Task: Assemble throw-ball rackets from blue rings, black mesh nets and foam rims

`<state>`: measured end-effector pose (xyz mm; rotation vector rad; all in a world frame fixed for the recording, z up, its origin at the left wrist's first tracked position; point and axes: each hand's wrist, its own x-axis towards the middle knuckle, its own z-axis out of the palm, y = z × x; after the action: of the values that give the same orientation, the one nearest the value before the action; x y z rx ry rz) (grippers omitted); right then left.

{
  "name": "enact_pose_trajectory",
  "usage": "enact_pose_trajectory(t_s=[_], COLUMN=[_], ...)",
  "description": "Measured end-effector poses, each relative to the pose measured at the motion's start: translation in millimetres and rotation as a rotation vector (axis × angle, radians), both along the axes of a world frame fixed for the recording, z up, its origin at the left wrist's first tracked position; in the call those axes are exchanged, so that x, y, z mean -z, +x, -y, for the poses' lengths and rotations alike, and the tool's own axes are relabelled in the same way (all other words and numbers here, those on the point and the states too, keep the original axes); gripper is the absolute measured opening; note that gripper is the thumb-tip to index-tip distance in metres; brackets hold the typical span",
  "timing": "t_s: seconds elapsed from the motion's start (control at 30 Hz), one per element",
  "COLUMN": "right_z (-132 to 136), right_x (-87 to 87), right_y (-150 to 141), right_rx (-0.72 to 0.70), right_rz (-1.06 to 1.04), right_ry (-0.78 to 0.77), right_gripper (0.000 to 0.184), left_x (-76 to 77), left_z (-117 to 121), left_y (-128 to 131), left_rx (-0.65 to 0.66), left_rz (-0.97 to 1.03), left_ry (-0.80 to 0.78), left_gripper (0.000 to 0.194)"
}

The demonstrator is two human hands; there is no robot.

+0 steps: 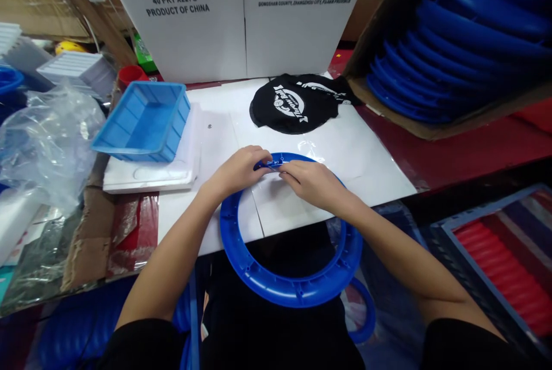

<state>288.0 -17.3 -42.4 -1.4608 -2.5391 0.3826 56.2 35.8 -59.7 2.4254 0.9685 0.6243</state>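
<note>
Blue ring, ribbed side up, near edge over lap; left fingers, right fingers pinched at far rim.

Two hands, one light-blue bin, at least two black printed cloths, many blue rings (stacks overlap, blurring the tally).

The blue ring looks like smooth, glossy plastic, the ribbed blue bin is of shiny plastic also, and the black printed piece seems to be matt, soft cloth.
</note>
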Motion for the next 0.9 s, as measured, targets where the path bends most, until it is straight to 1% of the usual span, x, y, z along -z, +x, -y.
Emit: enact_pose_trajectory(t_s=[0.17,0.27,0.33,0.4,0.47,0.57,0.67,0.73,0.83,0.9], right_z=[-8.7,-8.8,-0.7,16.4,41.7,85.4,120.0,135.1,154.6,170.7], right_x=[-5.9,-15.1,-21.3,-25.4,-26.4,-22.9,-17.2,-13.4,-7.4,-3.3], right_y=[-1.0,-3.3,-6.1,-10.1,-15.3,-22.6,-21.5,-13.8,2.6,11.1], right_rx=[0.024,0.058,0.069,0.047,-0.003,-0.072,-0.091,-0.059,0.07,0.127], right_rz=[0.001,0.085,0.164,0.201,0.19,0.175,0.162,0.138,0.045,-0.03], right_ry=[-0.018,-0.005,0.012,0.028,0.04,0.027,-0.003,0.017,0.096,0.147], right_gripper=[0.025,0.026,0.028,0.032,0.043,0.06,0.067,0.07,0.075,0.077], left_x=[-8.4,-10.4,-11.3,-12.7,-14.8,-17.4,-17.6,-16.9,-15.8,-15.2], left_z=[-4.3,-4.7,-4.8,-5.2,-5.5,-5.3,-4.0,-2.8,-2.1,-3.1], left_y=[-11.3,-14.1,-16.0,-18.5,-20.9,-22.1,-20.7,-19.8,-20.0,-20.8], left_rx=[0.012,-0.005,0.017,0.068,0.124,0.172,0.181,0.181,0.173,0.16], left_rz=[0.118,0.165,0.173,0.139,0.08,0.015,-0.029,-0.057,-0.073,-0.064], left_ry=[-0.21,-0.298,-0.325,-0.323,-0.303,-0.27,-0.241,-0.216,-0.183,-0.181], left_gripper=[0.018,0.017,0.017,0.018,0.019,0.021,0.022,0.022,0.023,0.022])
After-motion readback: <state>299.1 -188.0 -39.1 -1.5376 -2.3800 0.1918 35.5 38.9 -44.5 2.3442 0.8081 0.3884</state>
